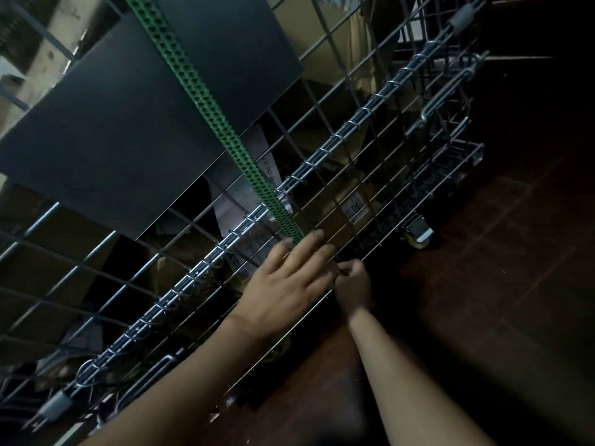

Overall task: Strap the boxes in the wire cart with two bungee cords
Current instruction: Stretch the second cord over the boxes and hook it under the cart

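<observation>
Currently the green bungee cord (pixel 206 101) runs from the upper left over the dark box (pixel 112 123) and down the wire cart (pixel 354 123) side at frame centre. The left hand (pixel 289 284) lies flat on the cord's lower stretch with fingers straight. Just beside it, the right hand (pixel 352 284) pinches the cord's end with curled fingers.

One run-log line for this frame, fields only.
green bungee cord: across dark box, down wire cart side | left hand: flat on cord | right hand: pinches cord end, hook unseen

Left hand (pixel 286 284) presses the green bungee cord (pixel 206 101) against the wire cart (pixel 354 120); right hand (pixel 354 284) seemingly pinches its end.
</observation>
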